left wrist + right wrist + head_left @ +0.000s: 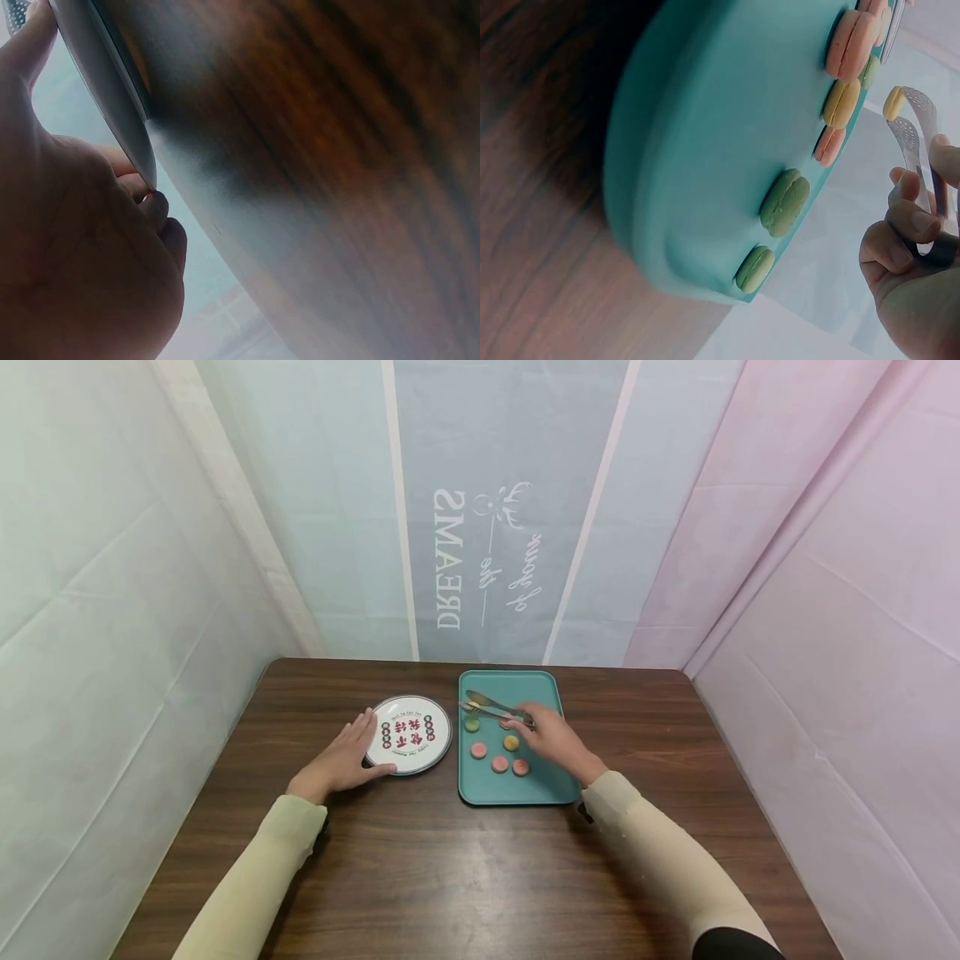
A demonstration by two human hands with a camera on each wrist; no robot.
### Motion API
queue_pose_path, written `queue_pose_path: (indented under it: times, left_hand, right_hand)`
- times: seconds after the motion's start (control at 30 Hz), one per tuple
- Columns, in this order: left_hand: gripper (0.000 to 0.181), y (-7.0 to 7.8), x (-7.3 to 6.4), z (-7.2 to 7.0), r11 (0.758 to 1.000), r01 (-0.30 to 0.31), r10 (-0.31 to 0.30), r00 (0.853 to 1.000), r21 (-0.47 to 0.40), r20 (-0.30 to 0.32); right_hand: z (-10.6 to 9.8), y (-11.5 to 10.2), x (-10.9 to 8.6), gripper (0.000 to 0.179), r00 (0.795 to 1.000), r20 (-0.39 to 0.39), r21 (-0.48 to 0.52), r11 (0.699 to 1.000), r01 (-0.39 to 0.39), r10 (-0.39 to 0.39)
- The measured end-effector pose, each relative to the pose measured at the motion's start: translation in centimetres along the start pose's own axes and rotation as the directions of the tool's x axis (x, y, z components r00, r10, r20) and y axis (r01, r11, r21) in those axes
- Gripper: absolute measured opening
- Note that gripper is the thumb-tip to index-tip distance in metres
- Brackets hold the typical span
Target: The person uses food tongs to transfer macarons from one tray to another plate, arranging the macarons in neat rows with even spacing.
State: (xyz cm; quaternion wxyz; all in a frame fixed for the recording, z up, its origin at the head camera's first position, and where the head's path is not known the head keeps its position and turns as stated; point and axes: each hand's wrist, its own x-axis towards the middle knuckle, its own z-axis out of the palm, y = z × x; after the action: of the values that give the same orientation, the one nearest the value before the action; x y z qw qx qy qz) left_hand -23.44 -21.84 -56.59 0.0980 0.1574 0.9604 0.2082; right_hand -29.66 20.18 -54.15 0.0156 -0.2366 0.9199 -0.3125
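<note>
My right hand (551, 739) grips a pair of metal tongs (495, 708) over the teal tray (540, 789). A yellow macaron (894, 103) is pinched between the perforated tong tips, raised above the tray in the right wrist view. Below it on the tray lie several macarons, among them a green macaron (471, 724), a pink macaron (478, 750) and another yellow macaron (511, 742). My left hand (341, 760) rests against the left rim of a white plate (411, 764), fingers extended along the edge and thumb stretched along its near side. Red characters mark the plate's middle.
The plate and tray stand side by side on a dark wooden table (450, 877), a narrow strip of wood between them. Behind the table's far edge hangs a blue-grey cloth (510, 443) with lettering. White curtains (112, 610) enclose the left and right sides.
</note>
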Motion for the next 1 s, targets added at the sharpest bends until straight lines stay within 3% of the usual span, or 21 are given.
queue_pose_path:
  times: [0.3, 0.67, 1.0]
  left_hand:
    - [0.119, -0.1, 0.1, -0.1, 1.000, -0.004, 0.004, 1.000, 0.001, 0.001]
    - [0.121, -0.5, 0.3, 0.3, 1.000, 0.004, -0.004, 1.000, 0.010, 0.018]
    - [0.123, -0.7, 0.3, 0.3, 1.000, 0.001, -0.001, 1.000, 0.002, 0.015]
  right_hand:
    - [0.5, -0.7, 0.4, 0.027, 0.999, -0.007, 0.001, 0.999, 0.052, -0.052]
    - [1.2, -1.5, 0.7, 0.041, 0.998, 0.030, -0.011, 0.999, 0.051, -0.050]
    - [1.9, -2.0, 1.2, 0.037, 0.998, 0.040, -0.007, 0.999, 0.049, -0.049]
